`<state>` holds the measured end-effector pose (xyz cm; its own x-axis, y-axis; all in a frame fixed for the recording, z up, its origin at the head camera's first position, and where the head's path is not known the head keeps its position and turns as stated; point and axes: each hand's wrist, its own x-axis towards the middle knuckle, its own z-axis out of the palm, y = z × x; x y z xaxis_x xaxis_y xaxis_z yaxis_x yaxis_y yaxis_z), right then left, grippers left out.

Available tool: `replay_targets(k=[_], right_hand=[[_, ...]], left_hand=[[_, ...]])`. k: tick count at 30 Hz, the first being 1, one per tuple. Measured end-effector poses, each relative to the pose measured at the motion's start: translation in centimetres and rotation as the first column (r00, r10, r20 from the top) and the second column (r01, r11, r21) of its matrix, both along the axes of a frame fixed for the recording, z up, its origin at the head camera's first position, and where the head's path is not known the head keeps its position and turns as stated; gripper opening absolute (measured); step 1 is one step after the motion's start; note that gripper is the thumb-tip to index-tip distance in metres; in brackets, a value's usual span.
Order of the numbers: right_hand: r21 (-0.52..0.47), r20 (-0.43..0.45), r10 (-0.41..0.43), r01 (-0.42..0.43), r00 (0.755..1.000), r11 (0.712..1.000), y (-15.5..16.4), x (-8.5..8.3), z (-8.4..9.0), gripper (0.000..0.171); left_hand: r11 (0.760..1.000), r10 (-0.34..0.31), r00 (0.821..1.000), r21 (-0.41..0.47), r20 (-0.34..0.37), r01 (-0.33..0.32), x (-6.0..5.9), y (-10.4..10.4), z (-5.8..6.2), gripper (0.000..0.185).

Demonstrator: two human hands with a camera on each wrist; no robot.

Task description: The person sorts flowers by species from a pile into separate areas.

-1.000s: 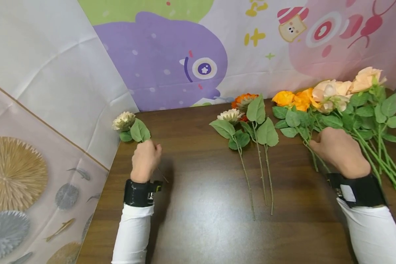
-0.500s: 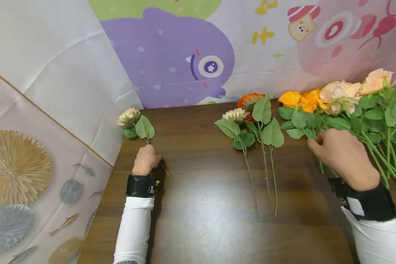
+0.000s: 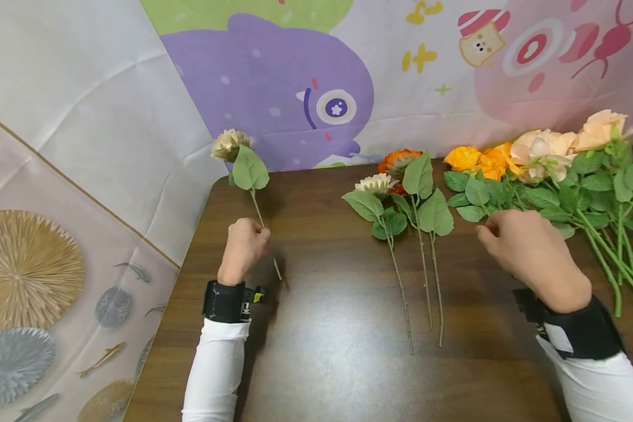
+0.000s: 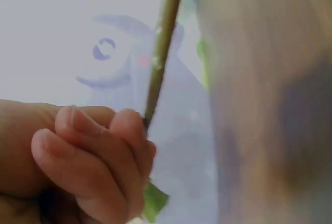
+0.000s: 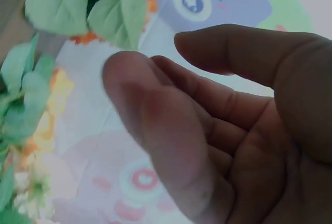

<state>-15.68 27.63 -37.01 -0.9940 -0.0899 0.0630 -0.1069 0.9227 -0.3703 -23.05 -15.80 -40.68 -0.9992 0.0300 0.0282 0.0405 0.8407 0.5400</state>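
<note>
My left hand (image 3: 245,243) grips the thin stem (image 4: 161,53) of a cream flower (image 3: 229,143) with one green leaf and holds it lifted over the table's far left corner; the stem's lower end pokes out below the fist. My right hand (image 3: 522,246) hovers above the table beside a pile of orange and peach roses (image 3: 538,155), its fingers loosely bent with nothing in them; the right wrist view shows its bare palm (image 5: 233,146). Between the hands lie three loose stems (image 3: 422,258), one with a cream head (image 3: 373,184) and one with an orange head (image 3: 398,159).
The dark wooden table (image 3: 327,351) stands against a cartoon-printed cloth backdrop (image 3: 295,82). Its left edge drops off beside a patterned hanging (image 3: 42,281). Long green rose stems (image 3: 612,264) trail toward the table's right edge.
My left hand has raised the cream flower off the table and tilted it upright and rightward. My right hand has let go of the rose stems and lifted slightly to the left.
</note>
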Motion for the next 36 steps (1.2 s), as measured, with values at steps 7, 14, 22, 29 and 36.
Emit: replay_targets(k=[7, 14, 22, 29, 36], right_hand=[[-0.119, -0.191, 0.140, -0.165, 0.972, 0.979, -3.3, 0.7, 0.1, 0.007], [-0.304, -0.336, 0.254, -0.359, 0.907, 0.882, -6.6, 2.0, 0.0, 0.012], [-0.505, -0.211, 0.327, -0.389, 0.921, 0.770, -8.9, 2.8, -0.7, 0.015], [-0.604, -0.172, 0.323, -0.359, 0.931, 0.712, -9.6, 2.9, -1.4, 0.007], [-0.581, -0.157, 0.303, -0.336, 0.940, 0.742, -9.8, 2.3, -2.3, 0.009]], left_hand=[[0.982, -0.103, 0.976, 0.138, -0.190, 0.130, 2.6, 5.3, 2.1, 0.021], [0.896, -0.285, 0.901, 0.242, -0.328, 0.372, 6.5, 10.2, 2.7, 0.013], [0.760, -0.511, 0.772, 0.222, -0.377, 0.611, 9.7, 13.8, 1.2, 0.008], [0.762, -0.561, 0.765, 0.164, -0.317, 0.626, 10.4, 14.7, 0.6, 0.009], [0.788, -0.596, 0.769, 0.013, -0.231, 0.615, 10.5, 14.8, 0.6, 0.013]])
